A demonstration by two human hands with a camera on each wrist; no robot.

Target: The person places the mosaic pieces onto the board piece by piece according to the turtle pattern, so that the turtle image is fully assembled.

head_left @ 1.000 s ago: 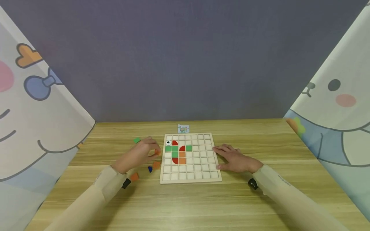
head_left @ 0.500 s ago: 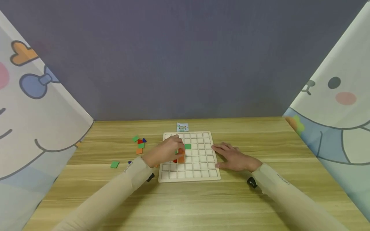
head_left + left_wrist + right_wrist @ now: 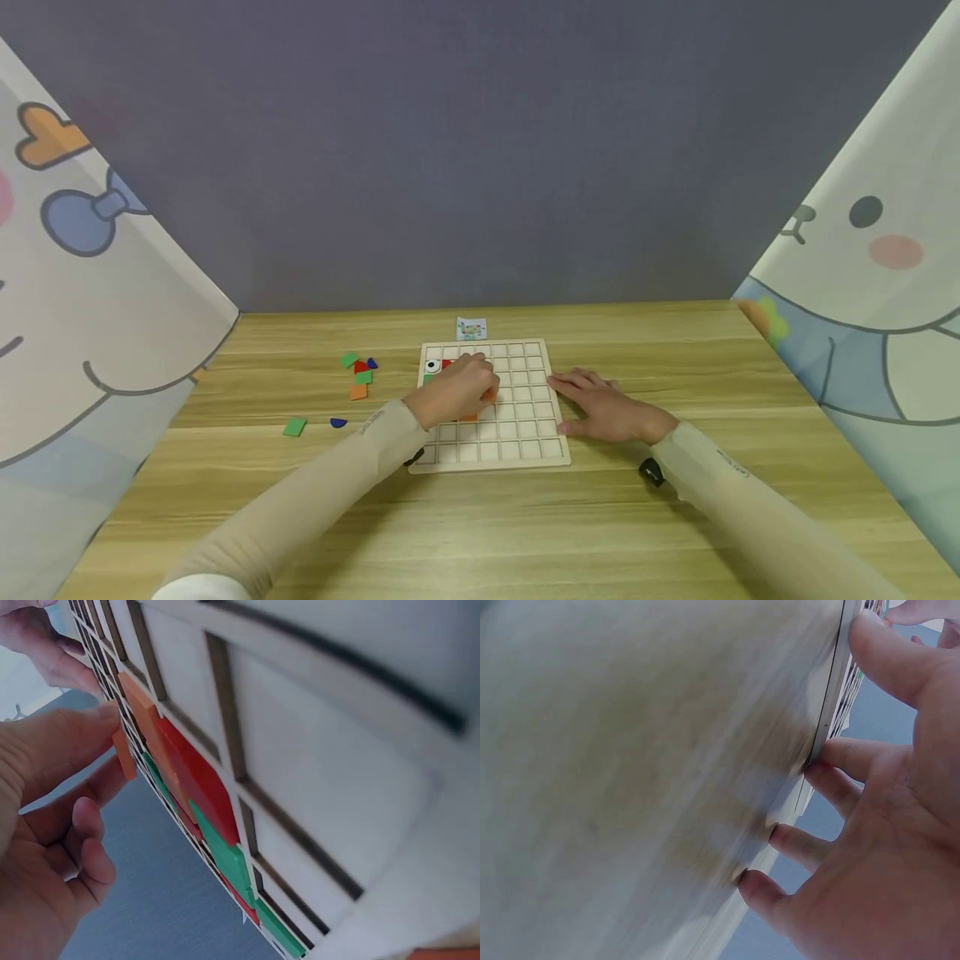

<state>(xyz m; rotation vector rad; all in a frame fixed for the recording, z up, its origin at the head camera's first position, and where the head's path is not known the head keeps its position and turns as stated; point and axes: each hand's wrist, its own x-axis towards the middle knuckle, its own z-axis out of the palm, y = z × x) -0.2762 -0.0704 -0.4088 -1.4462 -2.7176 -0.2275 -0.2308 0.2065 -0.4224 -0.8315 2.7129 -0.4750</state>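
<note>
"Orange tile (image 3: 124, 756), over the grid board (image 3: 510, 429), in the left hand (image 3: 453, 390): firm grip?"

"Narrow pinch, thumb against fingers, tile between. How firm, I can't tell, nor whether the tile touches the grid board."

"What might go wrong?"

"Alignment, I'd say. If it comes down askew, a corner could ride up on the grid board's dividers (image 3: 225, 705) instead of dropping into a cell. The hand also covers cells from the head view, so a wrong one could be chosen. Low fingers might nudge the red piece (image 3: 199, 778) lying in the grid board, too."

"Could the board slip?"

"Possibly, under a sideways push. The right hand (image 3: 606, 412) grasps nothing; its extended fingers rest against the grid board's right edge. Should that contact ease, the board may shift."

"And the tile's looks?"

"Thin, plain orange, straight-edged. The left wrist view shows it as a slim strip, nearly edge-on and partly behind the thumb, so its full outline is hidden. Its colour matches the placed orange pieces (image 3: 140, 703) in the grid board."
</note>
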